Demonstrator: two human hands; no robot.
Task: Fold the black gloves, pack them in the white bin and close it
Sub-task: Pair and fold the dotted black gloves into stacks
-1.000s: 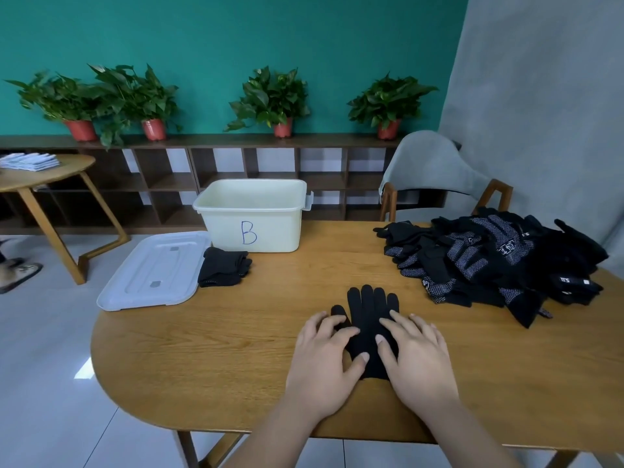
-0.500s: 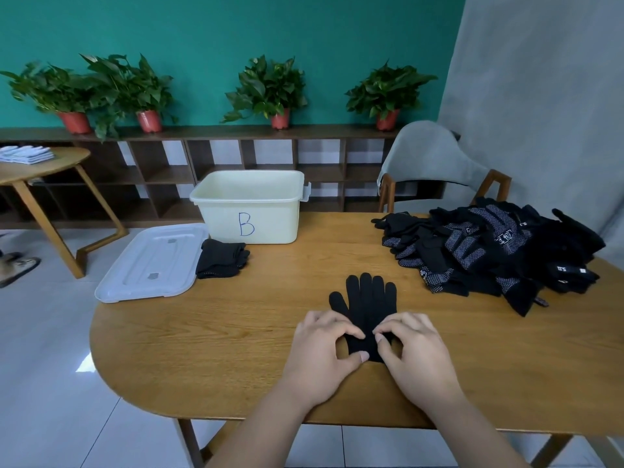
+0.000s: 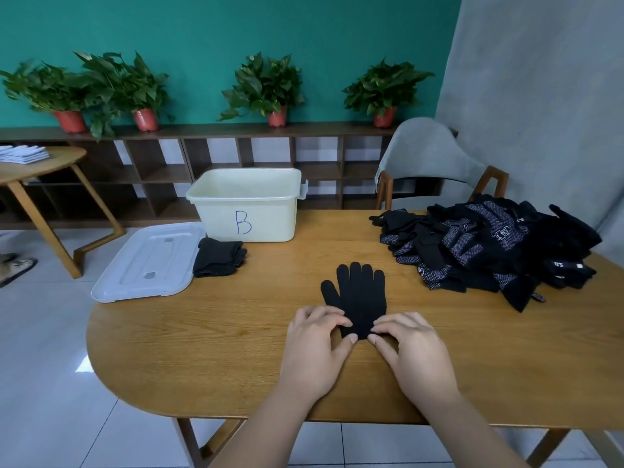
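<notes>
At the table's (image 3: 202, 349) far left corner: pale lid (image 3: 145, 261), flat, top side up, hanging a little over the rounded edge. Right against its right rim: folded gloves (image 3: 217, 256), a small black bundle. Behind that bundle, at the far edge: white bin (image 3: 246, 211), upright and open, a blue B on its near wall; inside hidden from this angle. Towards the middle of the near edge: flat glove (image 3: 359, 295), black. Lies spread on the wood, fingers pointing to the far edge, thumb to the left, well apart from bin and bundle. At its cuff, left hand (image 3: 315, 349): fingers curled, fingertips on the cuff's left side, thumb tip at the cuff's end. Pinches the fabric in a narrow grip. Just beside it, right hand (image 3: 415, 356): the same pose mirrored, curled fingertips on the cuff's right side, thumb at its end, likewise pinching the fabric; thumbs near each other, not touching. At the far right corner: pile of gloves (image 3: 489, 248), black, some dotted white, loose, overlapping, unfolded. Beyond the far edge: grey chair (image 3: 429, 163); along the green wall, low shelf (image 3: 202, 130) bearing four potted plants (image 3: 266, 86)
</notes>
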